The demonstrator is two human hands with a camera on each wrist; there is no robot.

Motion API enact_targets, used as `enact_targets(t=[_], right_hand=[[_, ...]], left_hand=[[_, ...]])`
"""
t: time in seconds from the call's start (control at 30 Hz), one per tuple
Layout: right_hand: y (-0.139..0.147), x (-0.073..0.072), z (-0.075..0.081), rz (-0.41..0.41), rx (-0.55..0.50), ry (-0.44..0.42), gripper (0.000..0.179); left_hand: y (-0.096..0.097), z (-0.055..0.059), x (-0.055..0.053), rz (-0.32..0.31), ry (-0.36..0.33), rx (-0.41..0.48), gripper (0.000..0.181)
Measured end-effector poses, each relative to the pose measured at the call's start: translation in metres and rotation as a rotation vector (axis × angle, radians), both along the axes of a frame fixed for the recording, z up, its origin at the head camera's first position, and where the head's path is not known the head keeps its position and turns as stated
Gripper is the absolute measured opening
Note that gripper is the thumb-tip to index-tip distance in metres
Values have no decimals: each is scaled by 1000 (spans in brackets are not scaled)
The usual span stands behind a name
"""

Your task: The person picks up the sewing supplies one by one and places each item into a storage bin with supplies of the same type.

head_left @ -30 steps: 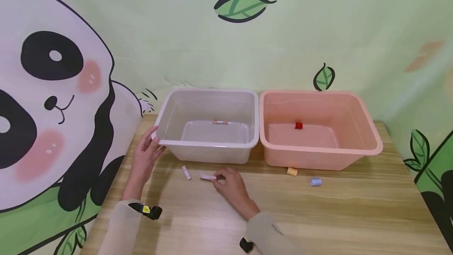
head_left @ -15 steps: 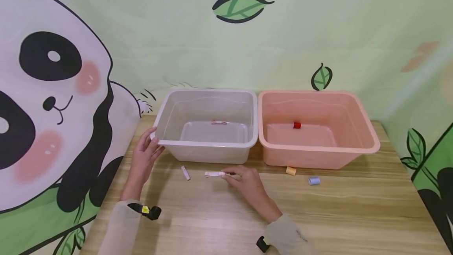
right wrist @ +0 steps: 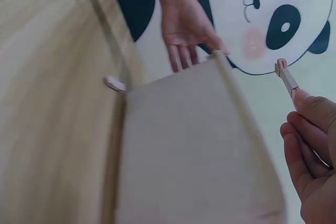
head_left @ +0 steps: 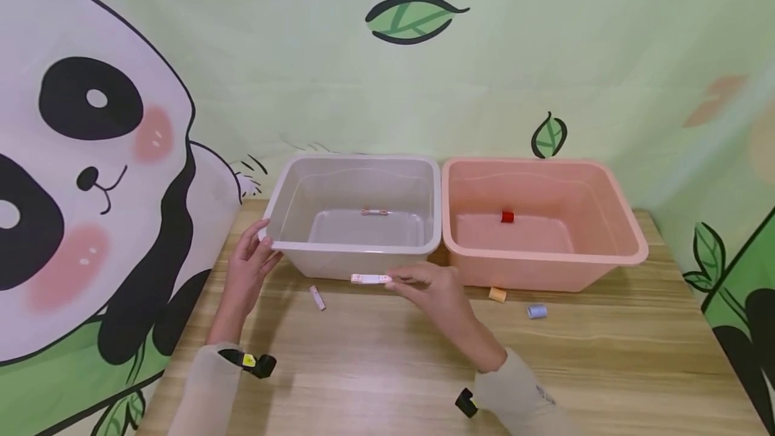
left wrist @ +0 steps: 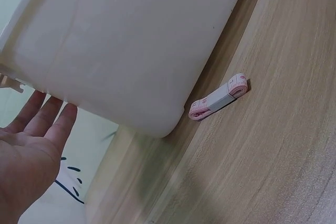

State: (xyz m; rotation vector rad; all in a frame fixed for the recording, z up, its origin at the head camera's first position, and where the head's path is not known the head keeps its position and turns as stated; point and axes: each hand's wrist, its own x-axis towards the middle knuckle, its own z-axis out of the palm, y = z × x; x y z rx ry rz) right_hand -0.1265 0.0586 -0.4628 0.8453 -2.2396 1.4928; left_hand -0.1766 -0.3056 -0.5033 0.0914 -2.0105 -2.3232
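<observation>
My right hand (head_left: 438, 295) pinches one end of a folded white-and-pink tape measure (head_left: 371, 279) between thumb and fingers. The tape is raised before the front wall of the light grey tub (head_left: 357, 247); the right wrist view shows it sticking up from the fingertips. My left hand (head_left: 247, 271) holds the tub's front left corner, some fingers against the outer wall below the rim. A second folded tape measure (left wrist: 218, 97) lies on the table in front of the tub. Inside the tub lies another tape measure (head_left: 375, 212).
A pink tub (head_left: 545, 258) stands beside the grey one, with a red cylinder (head_left: 507, 217) inside. In front of it, a yellow cylinder (head_left: 497, 295) and a light blue cylinder (head_left: 537, 311) lie on the wooden table (head_left: 363, 369). A panda-print cloth (head_left: 290, 52) hangs behind.
My right hand has lifted the tape measure off the table and carried it slightly right and toward the grey tub's front wall. My left hand stays at the tub's corner.
</observation>
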Motion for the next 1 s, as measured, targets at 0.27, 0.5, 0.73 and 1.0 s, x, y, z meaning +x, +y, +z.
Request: enact_targets(t=[0.27, 0.5, 0.73, 1.0], right_hand=[[12, -27, 62, -71, 78, -7, 21], [14, -69, 110, -51, 142, -34, 22], [6, -111, 139, -9, 231, -59, 20], [-15, -161, 143, -13, 257, -141, 16]], left_hand=[[0, 0, 1, -17, 6, 1, 49], [-6, 2, 2, -22, 16, 42, 49], [-13, 1, -2, -51, 48, 32, 44], [-18, 2, -6, -98, 53, 13, 41]])
